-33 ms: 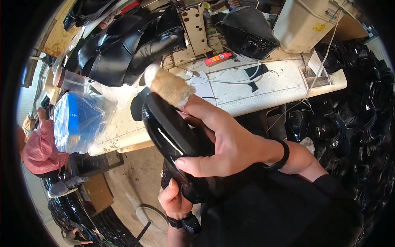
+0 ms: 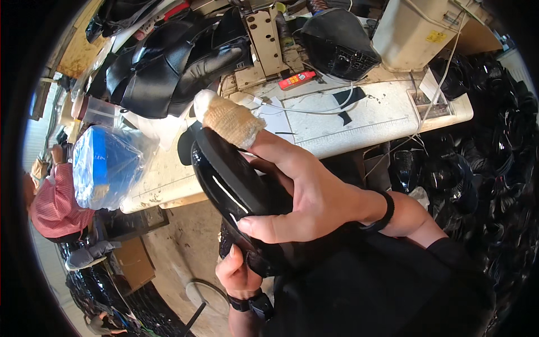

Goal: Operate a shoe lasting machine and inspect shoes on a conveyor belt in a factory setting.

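Note:
A glossy black shoe (image 2: 222, 191) is held tilted in front of the table's near edge, its matte black sole edge toward my right hand. My right hand (image 2: 309, 196) is closed round it, thumb on the shiny side. A beige bandage (image 2: 233, 121) with a white tip wraps one of its fingers, which lies over the shoe's upper end. Lower down, my left hand (image 2: 240, 272) grips the shoe's lower part with the thumb up; its other fingers are partly hidden. A black watch is on my left wrist, a black band on my right.
Black shoe uppers (image 2: 163, 73) pile up at the back left of the white worktable (image 2: 359, 129). A red tube (image 2: 297, 80), white cable and black scraps lie on it. A plastic-wrapped blue box (image 2: 92, 165) stands left, near a person in red (image 2: 62, 202). Shiny black shoes (image 2: 460, 180) are heaped right.
The shoe's upper end and the bandaged finger have shifted very slightly left. Both hands keep their hold.

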{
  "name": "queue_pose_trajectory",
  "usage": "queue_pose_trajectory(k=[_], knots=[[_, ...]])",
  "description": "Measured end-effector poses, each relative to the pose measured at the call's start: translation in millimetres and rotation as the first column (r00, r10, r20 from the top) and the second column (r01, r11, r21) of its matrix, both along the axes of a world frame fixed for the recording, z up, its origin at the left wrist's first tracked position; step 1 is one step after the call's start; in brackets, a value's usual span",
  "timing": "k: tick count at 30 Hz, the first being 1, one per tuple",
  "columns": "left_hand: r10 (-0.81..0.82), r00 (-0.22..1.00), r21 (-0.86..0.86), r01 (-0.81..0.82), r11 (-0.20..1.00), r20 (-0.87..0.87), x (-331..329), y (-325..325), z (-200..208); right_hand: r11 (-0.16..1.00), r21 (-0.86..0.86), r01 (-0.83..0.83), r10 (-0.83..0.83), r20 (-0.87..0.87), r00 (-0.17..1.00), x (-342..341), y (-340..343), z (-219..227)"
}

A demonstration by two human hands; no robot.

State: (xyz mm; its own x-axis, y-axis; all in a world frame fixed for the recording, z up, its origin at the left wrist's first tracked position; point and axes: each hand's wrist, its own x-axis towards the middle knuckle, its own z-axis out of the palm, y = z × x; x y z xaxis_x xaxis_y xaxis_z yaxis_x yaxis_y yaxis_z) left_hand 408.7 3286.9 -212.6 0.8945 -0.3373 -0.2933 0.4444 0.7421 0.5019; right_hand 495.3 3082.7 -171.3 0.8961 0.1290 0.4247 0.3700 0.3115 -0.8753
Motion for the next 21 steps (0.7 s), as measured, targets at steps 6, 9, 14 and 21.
queue_pose_trajectory(k=[6,9,14,21], knots=[[0.041,0.999,0.049,-0.040,0.998,-0.011,-5,2,-2,0.995,0.052,0.087,-0.088,0.012,0.996,3,2,9],[0.066,0.998,0.144,-0.066,0.987,0.002,-6,-3,2,0.988,0.091,0.127,-0.126,-0.012,0.992,5,3,6],[0.047,0.999,0.116,-0.046,0.992,-0.008,-2,-14,11,0.995,0.062,0.081,-0.069,-0.181,0.981,6,-3,8],[0.056,0.998,0.112,-0.052,0.992,-0.029,-2,-14,14,0.974,0.146,0.172,-0.139,-0.211,0.968,6,5,9]])
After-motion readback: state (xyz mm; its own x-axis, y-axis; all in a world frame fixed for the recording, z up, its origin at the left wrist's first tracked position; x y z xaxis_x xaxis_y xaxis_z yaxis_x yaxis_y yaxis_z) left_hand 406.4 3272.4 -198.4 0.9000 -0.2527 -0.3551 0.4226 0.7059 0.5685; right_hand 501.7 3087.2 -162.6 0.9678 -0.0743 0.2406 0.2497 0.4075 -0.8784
